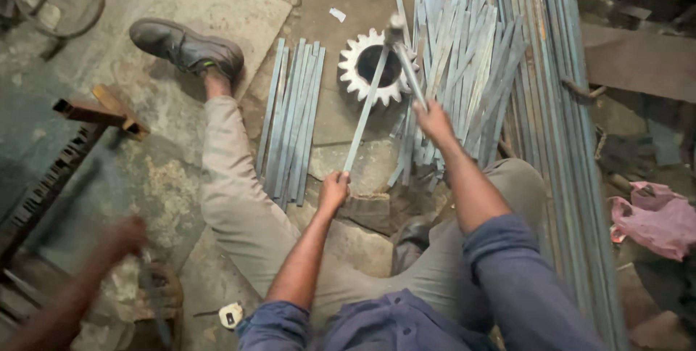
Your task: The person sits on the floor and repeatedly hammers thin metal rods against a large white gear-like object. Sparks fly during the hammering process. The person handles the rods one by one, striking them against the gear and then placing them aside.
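Steel strip in left hand, hammer in right hand

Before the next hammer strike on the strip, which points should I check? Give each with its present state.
1. Left hand grips the near end of the long flat grey metal strip: ok.
2. Strip's far end lies on the pale toothed gear wheel: ok.
3. Right hand holds the metal-headed hammer by its handle: ok.
4. Left fingers away from the hammer head: ok.
5. Co-worker's blurred hand away from the gear: ok.
6. Strip straightness: cannot tell.
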